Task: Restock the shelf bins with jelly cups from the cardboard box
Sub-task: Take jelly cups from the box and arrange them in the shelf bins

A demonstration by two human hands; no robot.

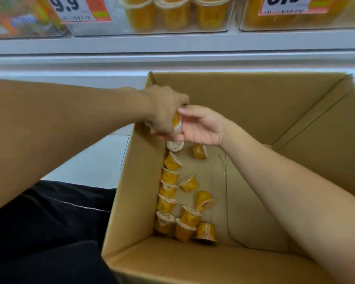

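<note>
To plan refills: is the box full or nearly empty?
Nearly empty: the box holds a few loose cups along its left wall; most of its floor is bare.

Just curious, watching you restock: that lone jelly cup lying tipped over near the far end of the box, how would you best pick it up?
Probably from above, pinching the tapered sides of the lone jelly cup. It lies on its side on the box floor with bare cardboard around it.
</note>
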